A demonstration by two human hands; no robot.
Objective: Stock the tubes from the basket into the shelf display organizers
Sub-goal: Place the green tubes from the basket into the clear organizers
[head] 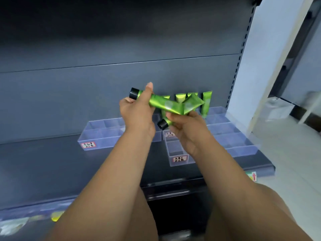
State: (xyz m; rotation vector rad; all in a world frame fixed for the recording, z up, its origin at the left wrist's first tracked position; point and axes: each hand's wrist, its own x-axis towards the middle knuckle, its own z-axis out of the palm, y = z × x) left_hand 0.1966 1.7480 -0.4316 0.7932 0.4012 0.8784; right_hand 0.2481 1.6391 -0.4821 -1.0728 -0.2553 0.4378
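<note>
My left hand (137, 112) grips a green tube (159, 102) with a black cap near its cap end, held above the shelf. My right hand (186, 126) holds a second green tube (191, 104) with its black cap pointing down-left; the two tubes cross in the air. Several green tubes (206, 103) stand upright in the back row of the clear organizer (241, 145) on the right. Another clear organizer (102, 136) with a red-bordered label sits to the left, its visible compartments holding nothing. No basket is in view.
A narrow clear organizer (177, 153) with a label stands between my arms on the dark grey shelf (43, 164). The shelf's front edge (265, 168) is at the right; a white wall and a tiled floor (286, 153) lie beyond.
</note>
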